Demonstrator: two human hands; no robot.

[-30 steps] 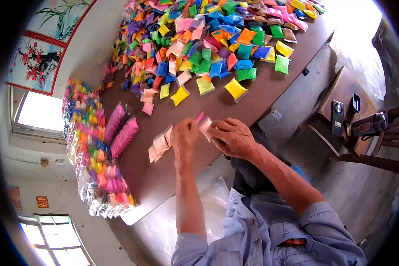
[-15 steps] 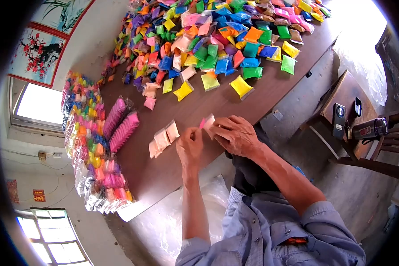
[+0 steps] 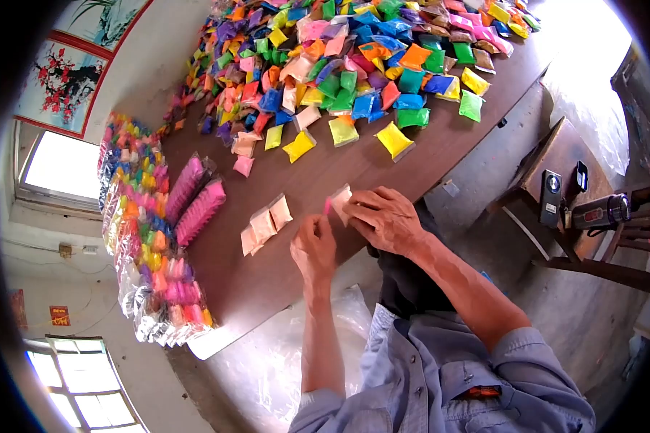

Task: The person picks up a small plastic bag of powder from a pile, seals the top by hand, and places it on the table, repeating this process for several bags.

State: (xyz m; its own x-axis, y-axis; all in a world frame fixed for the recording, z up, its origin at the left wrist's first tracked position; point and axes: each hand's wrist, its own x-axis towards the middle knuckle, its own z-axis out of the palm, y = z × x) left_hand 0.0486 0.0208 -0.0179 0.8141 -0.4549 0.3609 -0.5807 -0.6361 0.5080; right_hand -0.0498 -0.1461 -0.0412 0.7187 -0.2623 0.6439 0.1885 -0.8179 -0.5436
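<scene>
packet [image 3: 340, 195] pinched by right hand [image 3: 386, 220] lies 1 o'clock of left hand [image 3: 314, 249], whose curled grip is unclear.

pale peach packets [image 3: 266, 224] left of the left hand [image 3: 314, 249]; yellow packet [image 3: 395, 140] beyond the right hand [image 3: 386, 220]; brown bench [image 3: 325, 180].

Brown table [image 3: 325, 180] (colourful packets [image 3: 354, 65] atop)

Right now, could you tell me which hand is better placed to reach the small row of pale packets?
Left, probably: the left hand sits nearest the row of pale packets; the right hand holds a packet.
</scene>
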